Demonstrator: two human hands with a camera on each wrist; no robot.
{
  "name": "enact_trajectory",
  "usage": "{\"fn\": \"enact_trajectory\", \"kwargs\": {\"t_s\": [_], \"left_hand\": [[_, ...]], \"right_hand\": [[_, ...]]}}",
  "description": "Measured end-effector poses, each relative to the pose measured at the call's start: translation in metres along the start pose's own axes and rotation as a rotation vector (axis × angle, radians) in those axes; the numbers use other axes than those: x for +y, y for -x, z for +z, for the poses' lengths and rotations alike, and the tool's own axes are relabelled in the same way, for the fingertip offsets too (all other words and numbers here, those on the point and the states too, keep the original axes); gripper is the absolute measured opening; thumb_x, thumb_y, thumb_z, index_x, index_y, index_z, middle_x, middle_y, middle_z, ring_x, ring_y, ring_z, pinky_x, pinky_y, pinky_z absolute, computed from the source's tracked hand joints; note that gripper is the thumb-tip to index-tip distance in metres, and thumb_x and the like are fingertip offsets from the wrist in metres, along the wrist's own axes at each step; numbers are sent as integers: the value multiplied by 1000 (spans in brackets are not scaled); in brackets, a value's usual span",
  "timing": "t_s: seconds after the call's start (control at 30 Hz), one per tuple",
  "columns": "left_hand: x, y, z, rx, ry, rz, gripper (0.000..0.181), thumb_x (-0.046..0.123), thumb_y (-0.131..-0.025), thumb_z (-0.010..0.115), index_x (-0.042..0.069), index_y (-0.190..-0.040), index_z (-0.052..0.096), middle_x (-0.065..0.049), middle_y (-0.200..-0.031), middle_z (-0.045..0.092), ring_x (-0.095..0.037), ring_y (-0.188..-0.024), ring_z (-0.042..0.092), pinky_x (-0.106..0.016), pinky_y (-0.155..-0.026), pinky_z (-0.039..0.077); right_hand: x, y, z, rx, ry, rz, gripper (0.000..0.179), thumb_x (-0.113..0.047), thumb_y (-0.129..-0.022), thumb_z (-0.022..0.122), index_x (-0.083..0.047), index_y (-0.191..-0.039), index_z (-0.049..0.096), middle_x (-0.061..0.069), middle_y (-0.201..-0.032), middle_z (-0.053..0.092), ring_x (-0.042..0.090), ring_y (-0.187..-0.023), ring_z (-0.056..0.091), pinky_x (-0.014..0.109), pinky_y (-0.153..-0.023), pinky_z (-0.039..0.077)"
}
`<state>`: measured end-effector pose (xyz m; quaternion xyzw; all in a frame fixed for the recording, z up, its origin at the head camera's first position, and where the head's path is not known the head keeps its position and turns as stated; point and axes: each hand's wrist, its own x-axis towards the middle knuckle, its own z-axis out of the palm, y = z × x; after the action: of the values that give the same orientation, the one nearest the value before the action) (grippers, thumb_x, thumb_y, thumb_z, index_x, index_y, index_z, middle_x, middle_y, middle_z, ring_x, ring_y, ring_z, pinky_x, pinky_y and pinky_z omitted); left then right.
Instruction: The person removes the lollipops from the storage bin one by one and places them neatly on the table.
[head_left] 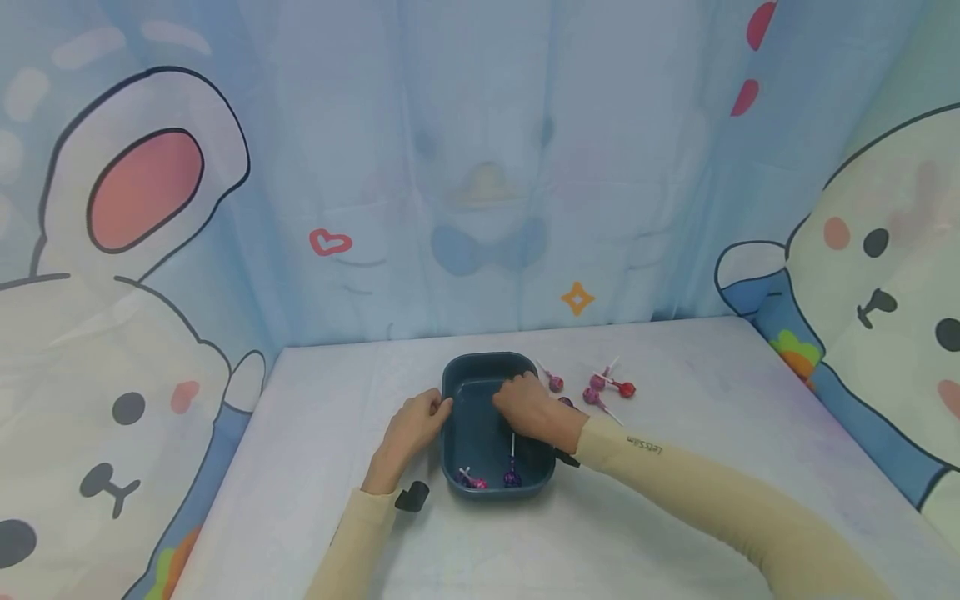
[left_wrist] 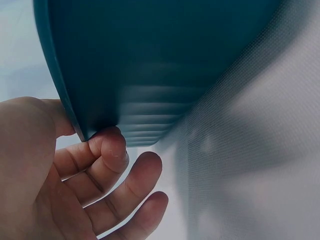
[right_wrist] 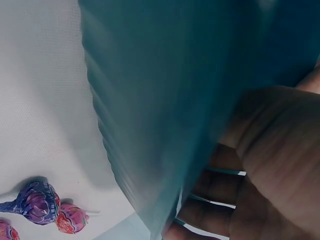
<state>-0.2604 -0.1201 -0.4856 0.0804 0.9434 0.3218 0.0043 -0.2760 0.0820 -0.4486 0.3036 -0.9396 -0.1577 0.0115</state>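
A dark teal rectangular box (head_left: 480,492) sits on the table with lollipops inside near its front wall. Among these are a purple lollipop (head_left: 512,477), its white stick pointing toward the back, and a pink one (head_left: 478,483) at the front left corner. My left hand (head_left: 416,421) pinches the box's left rim between thumb and index finger, its other fingers loosely bent in the left wrist view. Over the box's right side reaches my right hand (head_left: 528,407), with bent fingers inside the rim. I cannot tell whether those fingers hold anything; the box wall hides their tips.
On the white table (head_left: 675,467), several wrapped lollipops lie right of the box, including a red one (head_left: 627,389) and a pink one (head_left: 592,395). A purple-wrapped lollipop (right_wrist: 37,202) shows close by the box wall in the right wrist view. Behind hangs a printed blue curtain (head_left: 480,125).
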Motion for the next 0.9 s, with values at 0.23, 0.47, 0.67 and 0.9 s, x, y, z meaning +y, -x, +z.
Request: {"fn": "enact_trajectory", "kwargs": {"t_s": [0.23, 0.47, 0.67, 0.9], "left_hand": [[1, 0, -1, 11, -8, 11, 30, 39, -93, 47, 15, -76, 50, 3, -60, 46, -11, -52, 42, -27, -47, 33], [3, 0, -2, 12, 0, 10, 29, 38, -94, 47, 14, -76, 49, 2, -59, 45, -12, -52, 42, -27, -47, 32], [0, -1, 0, 2, -2, 9, 29, 38, -93, 47, 15, -76, 49, 2, -60, 46, -11, -52, 42, -27, -47, 33], [0, 0, 0, -4, -2, -3, 29, 39, -93, 47, 15, -77, 50, 2, -61, 48, -12, -52, 44, -27, -47, 34]], "right_hand": [[1, 0, 1, 2, 68, -11, 11, -20, -83, 64, -13, -89, 70, 5, -83, 68, 23, -75, 62, 40, -75, 49], [4, -2, 3, -23, 99, -33, 10, -19, -82, 66, -15, -91, 70, 4, -83, 68, 22, -73, 61, 38, -73, 49], [3, -2, 5, -36, 100, -41, 13, -18, -82, 67, -15, -94, 70, 4, -86, 68, 22, -75, 62, 38, -74, 49], [2, -2, 3, -34, 95, -50, 14, -19, -81, 69, -15, -94, 70, 4, -87, 68, 22, -76, 62, 38, -74, 50]]}}
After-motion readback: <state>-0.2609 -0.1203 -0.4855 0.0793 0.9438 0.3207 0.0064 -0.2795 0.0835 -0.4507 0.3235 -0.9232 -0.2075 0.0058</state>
